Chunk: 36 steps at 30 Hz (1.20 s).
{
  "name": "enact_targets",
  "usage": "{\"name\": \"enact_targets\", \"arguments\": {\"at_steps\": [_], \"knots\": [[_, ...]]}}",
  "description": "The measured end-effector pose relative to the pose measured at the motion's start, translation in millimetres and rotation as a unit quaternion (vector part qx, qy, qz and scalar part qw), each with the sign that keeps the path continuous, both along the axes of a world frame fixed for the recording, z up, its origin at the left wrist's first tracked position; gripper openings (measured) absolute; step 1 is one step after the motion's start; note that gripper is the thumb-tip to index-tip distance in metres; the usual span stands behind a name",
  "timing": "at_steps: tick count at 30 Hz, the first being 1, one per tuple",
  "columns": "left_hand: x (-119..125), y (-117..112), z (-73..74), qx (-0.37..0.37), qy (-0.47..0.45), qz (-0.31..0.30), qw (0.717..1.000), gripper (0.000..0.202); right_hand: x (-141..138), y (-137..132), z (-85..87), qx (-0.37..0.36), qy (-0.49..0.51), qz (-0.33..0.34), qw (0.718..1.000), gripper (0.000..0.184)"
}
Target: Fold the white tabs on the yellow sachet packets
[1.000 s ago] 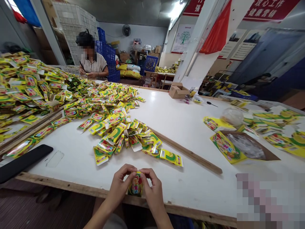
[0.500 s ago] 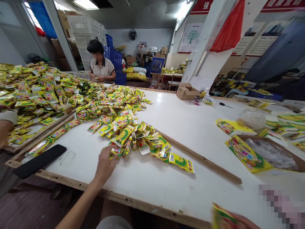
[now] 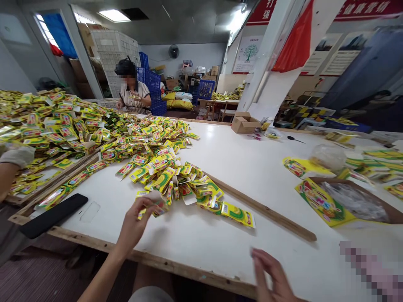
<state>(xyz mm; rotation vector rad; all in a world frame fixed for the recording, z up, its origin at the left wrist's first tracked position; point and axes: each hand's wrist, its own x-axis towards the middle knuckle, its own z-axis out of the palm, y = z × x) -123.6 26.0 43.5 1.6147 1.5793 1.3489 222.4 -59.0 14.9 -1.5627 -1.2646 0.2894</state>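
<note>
In the head view my left hand [image 3: 138, 220] is closed on a small yellow candy box [image 3: 161, 205], which is blurred by motion at the near edge of a pile. That pile of small yellow boxes [image 3: 165, 178] spreads back across the white table [image 3: 195, 239]. At the lower right, my right hand [image 3: 272, 274] is over the table's near edge. Its thumb and fingers are apart and hold nothing. A single flat box [image 3: 238, 214] lies at the pile's right end, between the two hands.
A wooden strip [image 3: 261, 205] runs along the tabletop. To the right stands an open display carton [image 3: 325, 205] with clear plastic inside. A black phone-like slab [image 3: 53, 216] lies at the left edge. A co-worker's gloved hand [image 3: 17, 155] reaches into the left heap; another person [image 3: 135, 92] works behind.
My right hand has let go of the small box it held and moved left and up. My left hand has drawn a box slightly away from the pile. The gloved hand moved right.
</note>
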Motion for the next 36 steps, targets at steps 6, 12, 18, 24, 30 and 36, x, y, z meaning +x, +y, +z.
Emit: {"name": "enact_targets", "arguments": {"at_steps": [6, 12, 18, 24, 30, 36], "knots": [[72, -33, -12.4, -0.059, -0.099, -0.184, 0.976, 0.005, -89, 25, 4.4, -0.010, 0.074, 0.210, 0.975, 0.019], [99, -44, -31.4, -0.114, -0.231, -0.211, 0.943, 0.020, -93, 23, -8.4, -0.065, 0.153, 0.237, 0.957, 0.019], [96, -38, -32.2, -0.099, -0.156, -0.204, 0.961, 0.014, -88, 38, -3.1, -0.050, 0.094, 0.276, 0.955, 0.017], [101, -35, -41.6, -0.068, -0.194, -0.166, 0.964, 0.023, -91, 46, -2.8, -0.023, 0.100, 0.247, 0.964, 0.015], [99, -35, -36.0, -0.054, -0.159, -0.182, 0.969, 0.017, -92, 45, -6.4, -0.012, 0.096, 0.279, 0.955, 0.016], [101, -34, -27.9, -0.082, -0.155, -0.157, 0.972, 0.015, -94, 42, -1.5, -0.014, 0.096, 0.274, 0.957, 0.014]]}}
